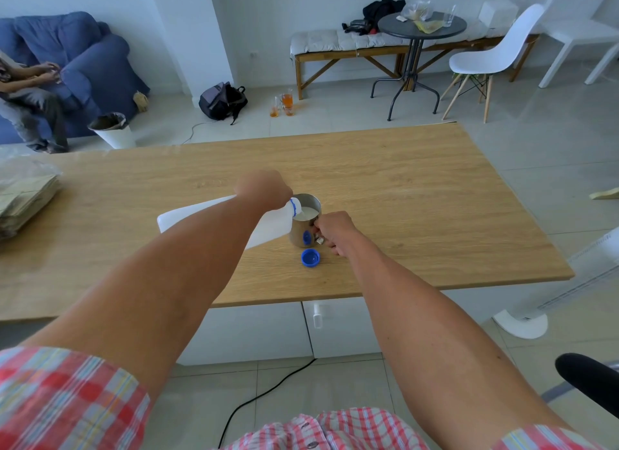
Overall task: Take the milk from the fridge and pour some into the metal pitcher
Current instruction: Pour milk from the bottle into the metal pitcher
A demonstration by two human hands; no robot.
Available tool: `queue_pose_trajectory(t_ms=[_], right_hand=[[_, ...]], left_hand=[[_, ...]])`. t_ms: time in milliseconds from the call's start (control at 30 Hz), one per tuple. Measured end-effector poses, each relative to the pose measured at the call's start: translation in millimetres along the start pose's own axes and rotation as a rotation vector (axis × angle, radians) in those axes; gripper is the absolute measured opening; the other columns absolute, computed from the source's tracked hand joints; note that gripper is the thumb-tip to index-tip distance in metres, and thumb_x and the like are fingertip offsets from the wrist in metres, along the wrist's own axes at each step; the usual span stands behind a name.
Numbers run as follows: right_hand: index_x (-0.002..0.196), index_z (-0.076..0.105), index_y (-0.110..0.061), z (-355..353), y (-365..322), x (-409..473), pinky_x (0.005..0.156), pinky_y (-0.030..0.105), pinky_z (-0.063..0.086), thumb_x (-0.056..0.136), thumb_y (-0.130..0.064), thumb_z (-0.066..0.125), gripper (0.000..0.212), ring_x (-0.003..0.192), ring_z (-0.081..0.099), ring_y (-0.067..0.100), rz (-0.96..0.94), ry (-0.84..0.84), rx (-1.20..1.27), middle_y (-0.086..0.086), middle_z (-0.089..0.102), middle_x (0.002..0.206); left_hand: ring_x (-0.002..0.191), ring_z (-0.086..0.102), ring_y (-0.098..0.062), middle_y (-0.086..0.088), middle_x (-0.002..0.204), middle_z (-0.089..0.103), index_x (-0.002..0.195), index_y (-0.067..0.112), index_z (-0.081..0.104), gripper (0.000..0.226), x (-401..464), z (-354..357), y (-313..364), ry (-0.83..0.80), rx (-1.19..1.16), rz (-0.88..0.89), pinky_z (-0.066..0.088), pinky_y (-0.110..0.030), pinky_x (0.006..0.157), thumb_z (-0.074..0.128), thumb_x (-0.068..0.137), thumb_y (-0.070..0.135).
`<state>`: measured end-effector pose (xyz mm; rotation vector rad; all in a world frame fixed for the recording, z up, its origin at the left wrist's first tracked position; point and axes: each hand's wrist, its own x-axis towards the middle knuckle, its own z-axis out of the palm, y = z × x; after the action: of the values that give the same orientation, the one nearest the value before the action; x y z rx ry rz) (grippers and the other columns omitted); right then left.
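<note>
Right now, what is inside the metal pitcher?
White milk fills the lower part of the metal pitcher, and the tilted milk jug has its mouth at the rim. The pitcher's bottom is covered by milk.

Bright even daylight, soft faint shadows, wide-angle bending at edges (corners slightly blurred)

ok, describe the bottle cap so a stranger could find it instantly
Start at the wooden table and find the metal pitcher near its middle, held by the right hand while the left hand tips the milk bottle into it. The bottle cap lies just in front: small, round, blue, open side up, the only loose item there.
</note>
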<state>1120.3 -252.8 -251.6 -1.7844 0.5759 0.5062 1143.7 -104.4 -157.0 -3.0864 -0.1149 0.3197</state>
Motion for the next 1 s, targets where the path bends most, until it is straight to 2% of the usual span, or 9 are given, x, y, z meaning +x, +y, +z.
queue_pose_trajectory(t_ms=[233,367,567,733,867,1000], right_hand=[[0.095,0.068,-0.01,0.0,-0.1,-1.6,0.037,0.016,0.031,0.097,-0.008,0.051,0.017,0.045,0.037,0.013,-0.01,0.004,-0.006,0.001,0.051,0.059],[0.092,0.067,-0.01,0.0,0.5,-0.3,0.03,0.009,0.025,0.097,-0.008,0.051,0.017,0.043,0.035,0.013,-0.012,0.002,-0.003,0.0,0.05,0.057],[0.093,0.065,-0.01,0.0,1.0,1.2,0.03,0.011,0.024,0.097,-0.007,0.049,0.017,0.041,0.032,0.012,-0.011,-0.013,-0.019,0.001,0.048,0.057],[0.093,0.065,-0.011,1.0,0.8,1.5,0.038,0.017,0.027,0.097,-0.007,0.05,0.016,0.041,0.033,0.012,-0.007,-0.005,-0.028,0.001,0.051,0.06],[0.095,0.065,-0.011,1.4,1.1,2.2,0.035,0.015,0.026,0.097,-0.006,0.05,0.016,0.042,0.034,0.012,-0.006,0.002,-0.028,0.001,0.05,0.06],[0.096,0.064,-0.011,1.5,0.4,1.6,0.042,0.022,0.03,0.098,-0.007,0.049,0.015,0.046,0.034,0.013,-0.007,0.01,-0.03,0.002,0.049,0.062]], left_hand=[[0.092,0.059,-0.029,-0.007,0.102,0.061,0.102,0.015,0.058,0.024,-1.0,-1.2,0.4,-0.005,0.008,0.007,0.046,-0.037,0.078,0.047,0.101,0.036],[0.092,0.058,-0.03,-0.007,0.103,0.061,0.102,0.015,0.058,0.024,-1.0,-1.6,0.7,-0.005,0.012,0.006,0.046,-0.037,0.078,0.047,0.101,0.037],[0.091,0.059,-0.029,-0.007,0.099,0.061,0.101,0.015,0.058,0.024,0.3,-0.3,0.2,-0.003,0.017,0.009,0.049,-0.038,0.083,0.046,0.101,0.036],[0.091,0.06,-0.029,-0.007,0.099,0.062,0.101,0.016,0.059,0.024,2.0,2.1,-0.8,0.004,0.012,0.007,0.049,-0.038,0.079,0.046,0.1,0.036],[0.09,0.061,-0.029,-0.006,0.093,0.06,0.1,0.015,0.06,0.024,3.4,4.5,-2.4,0.009,0.001,0.002,0.047,-0.037,0.076,0.046,0.1,0.035],[0.089,0.06,-0.028,-0.004,0.084,0.055,0.099,0.015,0.06,0.025,3.8,5.8,-2.8,0.006,-0.003,-0.002,0.047,-0.037,0.077,0.046,0.1,0.036]])
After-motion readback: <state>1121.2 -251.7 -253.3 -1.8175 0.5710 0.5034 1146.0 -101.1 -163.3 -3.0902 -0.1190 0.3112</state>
